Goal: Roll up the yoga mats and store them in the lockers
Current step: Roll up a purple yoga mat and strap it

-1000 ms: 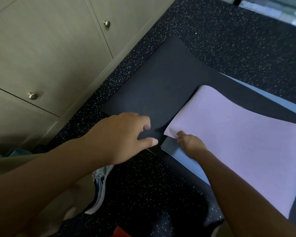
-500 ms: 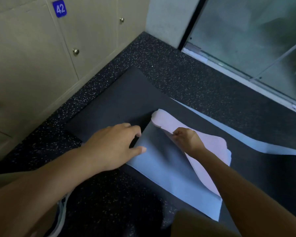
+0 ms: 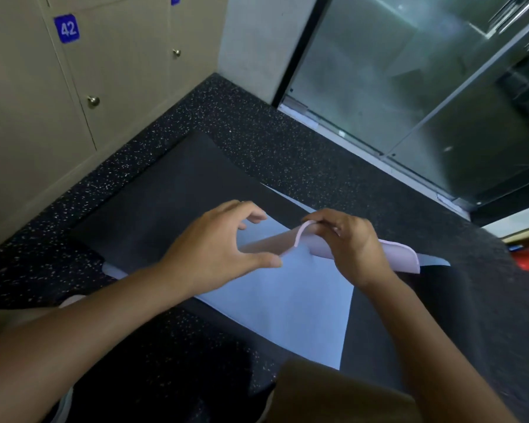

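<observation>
Pink mat edge in right grip

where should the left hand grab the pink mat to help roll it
Judging from its pose, take the pink mat at the curled leading edge, just left of where the right hand pinches it. Bring the left hand in from the near-left, fingers over the curl and thumb under: that edge is raised off the blue mat.

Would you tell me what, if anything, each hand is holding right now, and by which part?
The right hand pinches the pink mat at its curled near end; the left hand holds nothing.
</observation>
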`<control>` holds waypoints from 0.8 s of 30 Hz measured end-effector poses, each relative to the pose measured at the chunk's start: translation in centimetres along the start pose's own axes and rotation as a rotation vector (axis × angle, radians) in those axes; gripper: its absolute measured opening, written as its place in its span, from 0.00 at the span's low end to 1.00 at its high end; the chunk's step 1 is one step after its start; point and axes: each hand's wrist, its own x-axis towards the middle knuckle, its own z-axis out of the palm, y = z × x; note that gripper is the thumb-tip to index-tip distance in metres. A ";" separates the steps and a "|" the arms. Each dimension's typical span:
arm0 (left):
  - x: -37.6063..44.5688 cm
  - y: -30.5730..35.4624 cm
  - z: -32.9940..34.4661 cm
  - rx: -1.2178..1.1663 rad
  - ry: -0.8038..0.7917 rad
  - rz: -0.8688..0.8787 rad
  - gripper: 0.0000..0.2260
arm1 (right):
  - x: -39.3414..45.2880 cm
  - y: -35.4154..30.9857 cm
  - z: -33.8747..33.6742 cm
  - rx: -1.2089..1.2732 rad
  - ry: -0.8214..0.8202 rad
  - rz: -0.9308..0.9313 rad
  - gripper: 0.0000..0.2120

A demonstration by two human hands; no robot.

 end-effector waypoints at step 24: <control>1.1 2.1 -3.7 -0.408 0.569 -0.144 0.04 | -1.7 -10.0 5.5 0.114 -0.060 0.091 0.26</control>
